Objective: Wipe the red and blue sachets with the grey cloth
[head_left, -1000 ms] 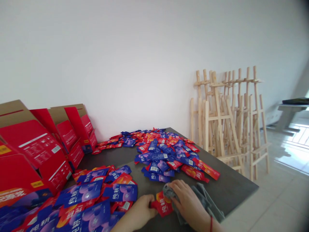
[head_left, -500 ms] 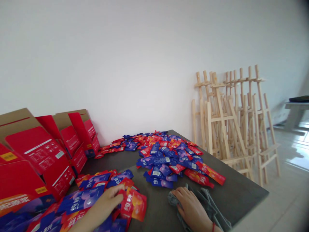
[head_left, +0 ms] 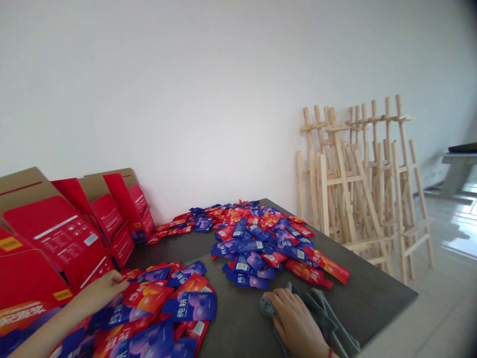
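1. Our left hand (head_left: 99,293) reaches in from the lower left, fingers spread, at the edge of the near heap of blue and red foil sachets (head_left: 149,298); we can't tell if it's pinching one
2. Our right hand (head_left: 294,318) lies flat and unclenched on a grey cloth (head_left: 320,313), grasping nothing
3. Flat palm works well: we spread the pressure and keep the cloth from bunching
4. Cloth's long axis runs diagonally toward the near right edge of the dark tabletop (head_left: 357,293)
5. Beyond it: a second sachet heap (head_left: 261,248); red cartons (head_left: 55,238) on the left; pine easels (head_left: 357,184) past the table
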`<action>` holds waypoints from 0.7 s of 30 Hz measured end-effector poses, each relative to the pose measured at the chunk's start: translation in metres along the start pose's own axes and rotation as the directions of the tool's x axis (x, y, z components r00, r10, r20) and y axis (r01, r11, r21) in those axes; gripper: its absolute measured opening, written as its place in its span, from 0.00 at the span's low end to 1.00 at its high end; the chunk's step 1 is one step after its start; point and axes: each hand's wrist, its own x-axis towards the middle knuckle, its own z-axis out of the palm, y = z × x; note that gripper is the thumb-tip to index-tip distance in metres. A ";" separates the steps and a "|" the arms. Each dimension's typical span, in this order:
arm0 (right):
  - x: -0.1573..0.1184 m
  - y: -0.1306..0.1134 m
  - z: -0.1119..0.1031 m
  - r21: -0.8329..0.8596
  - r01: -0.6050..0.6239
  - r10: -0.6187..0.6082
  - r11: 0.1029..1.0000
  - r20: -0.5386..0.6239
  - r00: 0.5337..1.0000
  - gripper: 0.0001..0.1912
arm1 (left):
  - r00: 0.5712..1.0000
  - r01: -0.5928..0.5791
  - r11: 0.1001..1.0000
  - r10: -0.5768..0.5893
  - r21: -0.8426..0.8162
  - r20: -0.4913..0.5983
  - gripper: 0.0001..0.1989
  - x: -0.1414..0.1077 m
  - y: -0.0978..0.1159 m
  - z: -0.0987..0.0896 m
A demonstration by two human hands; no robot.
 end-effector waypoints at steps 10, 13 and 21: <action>0.003 0.003 -0.003 -0.010 0.000 0.001 1.000 0.082 0.997 0.22 | 0.769 -0.624 0.764 0.564 0.162 0.302 0.16 -0.051 0.217 0.108; 0.005 0.006 -0.006 -0.005 -0.024 0.024 1.000 0.127 0.992 0.20 | 0.789 -0.601 0.771 0.532 0.208 0.307 0.17 -0.050 0.243 0.134; 0.000 0.019 -0.019 0.160 -0.039 0.025 0.986 0.089 0.996 0.18 | 0.770 -0.617 0.769 0.546 0.167 0.331 0.15 -0.099 0.235 0.130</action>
